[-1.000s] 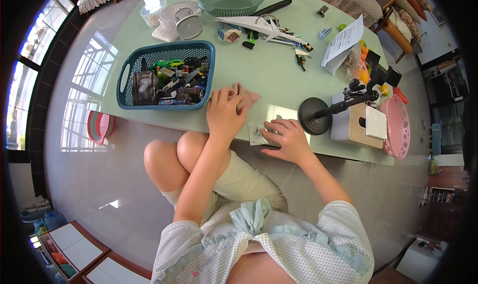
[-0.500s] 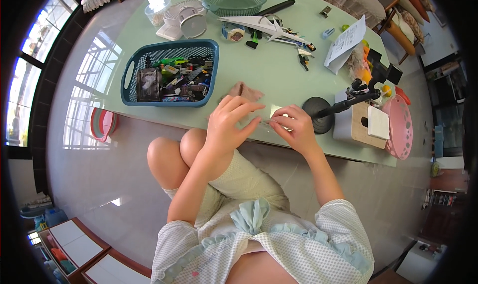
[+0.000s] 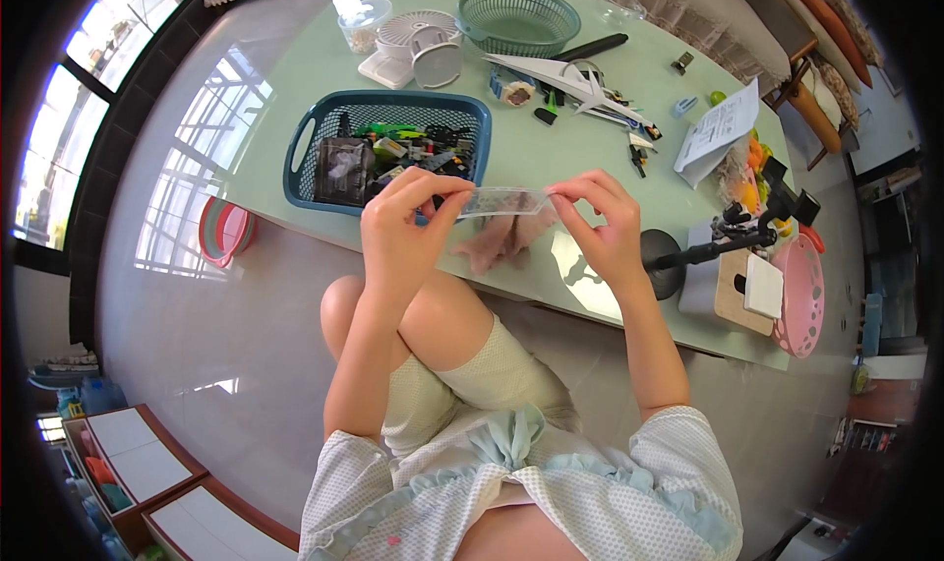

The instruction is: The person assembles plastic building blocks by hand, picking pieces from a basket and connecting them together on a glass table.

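Stretched between my two hands, above the table's near edge, is a thin clear plastic strip [image 3: 503, 202] with a pale outline. My left hand [image 3: 396, 232] pinches its left end between thumb and fingers. At the other end, my right hand [image 3: 607, 229] grips it the same way. Beneath the strip a crumpled pinkish cloth [image 3: 497, 244] lies on the pale green table [image 3: 580, 192]. Just beyond my left hand stands a blue mesh basket [image 3: 485, 138] holding many small coloured and dark toy pieces [image 3: 413, 153].
A black stand [image 3: 665, 266] with an arm rises right of my right hand, beside a box with a wooden top [image 3: 737, 291]. Farther back are a white fan [image 3: 433, 55], a green basket [image 3: 519, 45], a white pointed model [image 3: 560, 77] and a paper sheet [image 3: 723, 128].
The clear strip, earlier small and mostly hidden at my right fingers, now spans both hands. My left hand has closed on its end, and both hands have risen and spread apart. The view has shifted.
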Available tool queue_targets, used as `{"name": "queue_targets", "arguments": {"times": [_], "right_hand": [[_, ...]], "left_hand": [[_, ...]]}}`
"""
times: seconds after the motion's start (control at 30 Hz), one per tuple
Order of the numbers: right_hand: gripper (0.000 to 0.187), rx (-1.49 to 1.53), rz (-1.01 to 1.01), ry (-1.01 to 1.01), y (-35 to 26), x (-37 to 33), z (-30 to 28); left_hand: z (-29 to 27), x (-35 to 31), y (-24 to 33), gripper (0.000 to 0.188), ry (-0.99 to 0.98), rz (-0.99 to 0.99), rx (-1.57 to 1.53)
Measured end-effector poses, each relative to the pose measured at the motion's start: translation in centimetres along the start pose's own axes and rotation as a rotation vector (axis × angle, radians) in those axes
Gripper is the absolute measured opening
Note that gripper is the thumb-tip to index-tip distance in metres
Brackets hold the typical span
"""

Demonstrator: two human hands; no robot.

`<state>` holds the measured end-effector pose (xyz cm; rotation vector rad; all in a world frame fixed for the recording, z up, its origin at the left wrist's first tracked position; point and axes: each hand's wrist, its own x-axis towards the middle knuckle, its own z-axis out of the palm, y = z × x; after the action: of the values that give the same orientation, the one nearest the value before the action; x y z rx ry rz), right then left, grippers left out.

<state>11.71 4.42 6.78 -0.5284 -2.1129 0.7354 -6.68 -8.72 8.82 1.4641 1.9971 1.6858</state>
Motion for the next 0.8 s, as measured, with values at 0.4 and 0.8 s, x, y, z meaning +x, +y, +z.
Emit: {"name": "queue_targets", "arguments": {"times": [0.4,0.8], "right_hand": [[0.010,0.103,0.022,-0.018,2.0,8.7,7.8],[0.015,0.046,0.076,-0.073,2.6,9.8,8.4]], "left_hand": [[-2.0,2.5,-2.9,0.019,0.076,-0.087,0.088],[-0.9,2.3,-3.7,0.021,0.099,0.023,0.294]]}}
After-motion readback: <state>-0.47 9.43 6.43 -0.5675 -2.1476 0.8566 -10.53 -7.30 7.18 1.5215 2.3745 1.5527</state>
